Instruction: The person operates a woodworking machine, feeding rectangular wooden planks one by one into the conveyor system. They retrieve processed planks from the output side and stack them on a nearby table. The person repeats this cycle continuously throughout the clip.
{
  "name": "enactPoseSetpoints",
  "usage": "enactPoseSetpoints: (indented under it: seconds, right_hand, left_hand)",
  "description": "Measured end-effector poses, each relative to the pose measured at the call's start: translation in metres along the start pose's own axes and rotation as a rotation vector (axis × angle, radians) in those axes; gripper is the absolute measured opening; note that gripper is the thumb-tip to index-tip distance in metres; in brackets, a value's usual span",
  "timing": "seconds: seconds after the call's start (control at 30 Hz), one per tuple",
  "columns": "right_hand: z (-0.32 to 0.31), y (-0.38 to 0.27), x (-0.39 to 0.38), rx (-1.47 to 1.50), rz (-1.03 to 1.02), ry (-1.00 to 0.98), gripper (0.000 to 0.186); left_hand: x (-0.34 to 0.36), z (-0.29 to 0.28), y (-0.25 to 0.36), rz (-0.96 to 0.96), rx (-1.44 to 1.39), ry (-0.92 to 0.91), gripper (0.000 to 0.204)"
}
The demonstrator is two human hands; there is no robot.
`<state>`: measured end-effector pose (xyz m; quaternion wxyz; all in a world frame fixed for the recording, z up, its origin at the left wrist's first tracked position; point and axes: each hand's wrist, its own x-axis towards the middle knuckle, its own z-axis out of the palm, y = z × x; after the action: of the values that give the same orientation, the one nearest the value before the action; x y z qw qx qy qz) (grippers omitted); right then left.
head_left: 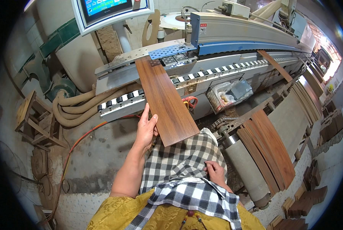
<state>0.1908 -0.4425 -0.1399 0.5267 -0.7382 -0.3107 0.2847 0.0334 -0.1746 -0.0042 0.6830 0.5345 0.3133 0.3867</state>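
Observation:
A long brown wood-grain board [165, 103] slants from the machine's metal bed [114, 84] beside a blue perforated plate [167, 50] toward me, over the roller track [119, 100]. My left hand [147, 126] is closed on the board's left edge near its close end, fingers partly hidden beneath it. My right hand [214, 170] hangs low against the checked apron [179, 161], right of the board's end, its fingers loosely bent and apart with nothing visible in them.
A screen [108, 7] stands above. A wire basket [229, 96] hangs below the track. At right, a roller conveyor [246, 170] carries stacked boards [271, 149], and another board [275, 65] lies farther along. Hoses [71, 111], a wooden stool [37, 122] and an orange cable [83, 138] are at left.

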Motion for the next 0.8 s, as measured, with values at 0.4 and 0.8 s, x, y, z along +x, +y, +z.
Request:
enactPoseSetpoints:
  seconds: [0.4,0.8]
  right_hand:
    - [-0.001,-0.001,0.000,0.006,0.002,0.001,0.019]
    - [-0.001,0.000,0.001,0.011,0.024,0.001,0.020]
  left_hand:
    - [0.006,0.019,0.000,-0.035,0.035,0.013,0.058]
    - [0.025,0.063,-0.009,-0.067,0.007,-0.021,0.059]
